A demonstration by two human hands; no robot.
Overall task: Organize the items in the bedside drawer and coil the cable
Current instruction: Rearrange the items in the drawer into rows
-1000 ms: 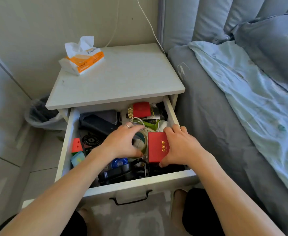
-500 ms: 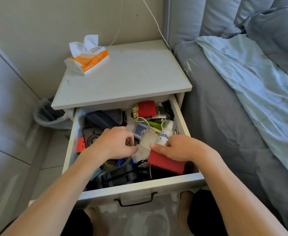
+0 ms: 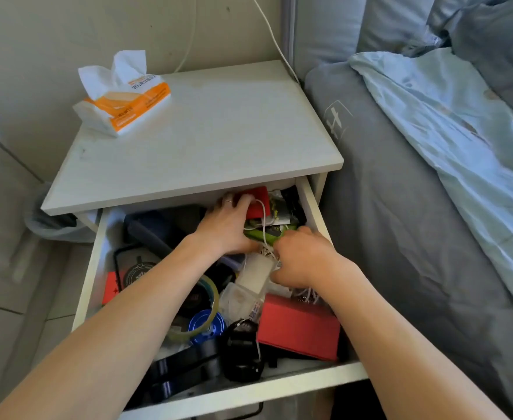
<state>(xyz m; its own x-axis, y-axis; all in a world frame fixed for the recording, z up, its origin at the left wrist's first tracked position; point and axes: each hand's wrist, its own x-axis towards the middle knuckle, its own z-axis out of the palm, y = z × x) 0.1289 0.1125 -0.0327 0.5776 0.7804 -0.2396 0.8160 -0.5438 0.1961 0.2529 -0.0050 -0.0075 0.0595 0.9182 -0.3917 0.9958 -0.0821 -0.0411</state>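
Cable [image 3: 263, 221]: white, lying tangled at the drawer's [image 3: 312, 204] back right. My left hand [image 3: 229, 225] reaches there, fingers curled; my right hand [image 3: 302, 257] beside it, whether pinching I cannot tell.

A matt, pale wood grain is shown by the surface [image 3: 218, 140]. The cable [image 3: 262, 221] looks smooth white plastic, the box [image 3: 299, 327] matt red card, the bedding [image 3: 406, 222] soft grey cloth.
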